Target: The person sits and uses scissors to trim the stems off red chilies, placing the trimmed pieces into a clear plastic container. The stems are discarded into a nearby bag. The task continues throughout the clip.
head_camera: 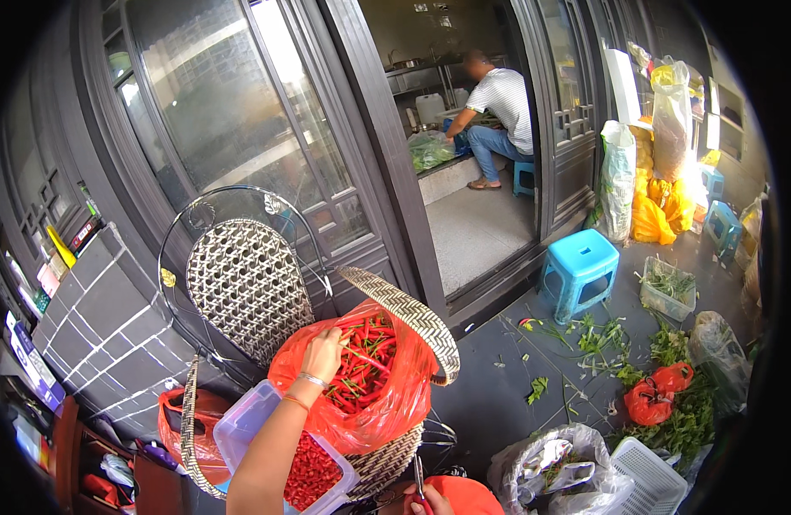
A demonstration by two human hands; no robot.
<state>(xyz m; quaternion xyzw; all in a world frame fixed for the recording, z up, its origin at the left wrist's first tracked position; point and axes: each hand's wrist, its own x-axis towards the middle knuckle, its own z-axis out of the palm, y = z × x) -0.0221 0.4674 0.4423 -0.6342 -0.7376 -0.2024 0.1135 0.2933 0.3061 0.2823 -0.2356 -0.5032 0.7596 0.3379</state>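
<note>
My left hand [323,357], with a silver bracelet and an orange band at the wrist, reaches into a red plastic bag [402,412] full of red chili peppers [368,347] with green stems. Its fingertips touch the peppers; whether they grip one is hidden. The bag rests on a woven wicker chair [251,283]. Against the bag, under my left forearm, stands a clear plastic bin [241,412] holding chopped red chili [310,473]. At the bottom edge my right hand [431,501] holds a pair of scissors [420,476], blades pointing up.
A blue plastic stool [582,257] stands right of the doorway. Herb scraps [598,338] litter the dark floor. A lined waste bag [556,473], a white basket [649,476] and a small red bag [656,393] lie at right. Indoors, a seated person [498,116] handles bagged greens.
</note>
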